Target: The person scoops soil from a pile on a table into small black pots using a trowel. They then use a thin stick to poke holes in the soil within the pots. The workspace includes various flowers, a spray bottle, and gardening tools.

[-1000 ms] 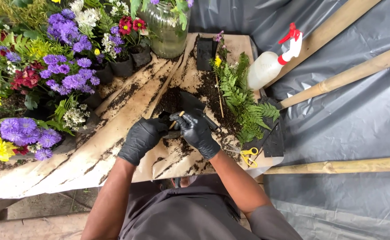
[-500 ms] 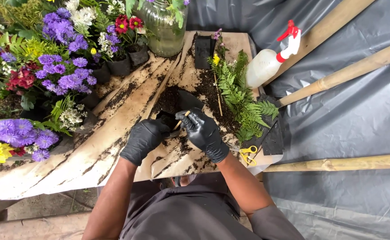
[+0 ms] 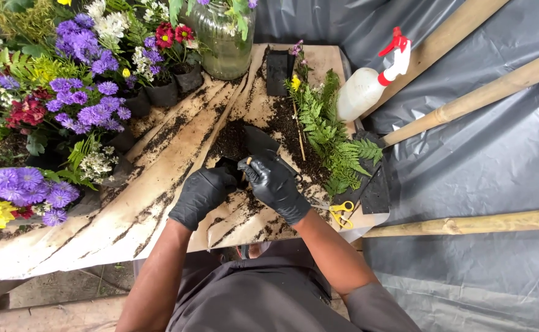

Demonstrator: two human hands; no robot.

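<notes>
Right now the gloved right hand (image 3: 275,184) curls around a dark trowel (image 3: 258,140) whose blade points up and away over the loose soil (image 3: 281,126). Beside it, the gloved left hand (image 3: 203,193) pinches a small black pot (image 3: 227,166); its contents are hidden. Farther off stand black pots of purple asters (image 3: 85,110) and a water-filled glass jar (image 3: 225,34).

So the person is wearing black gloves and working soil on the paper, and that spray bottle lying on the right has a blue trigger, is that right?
Not quite. The head view shows the spray bottle lying on the right with a red trigger, not a blue one. The rest holds: the left hand and right hand wear black gloves and work in the soil on the paper.
</notes>
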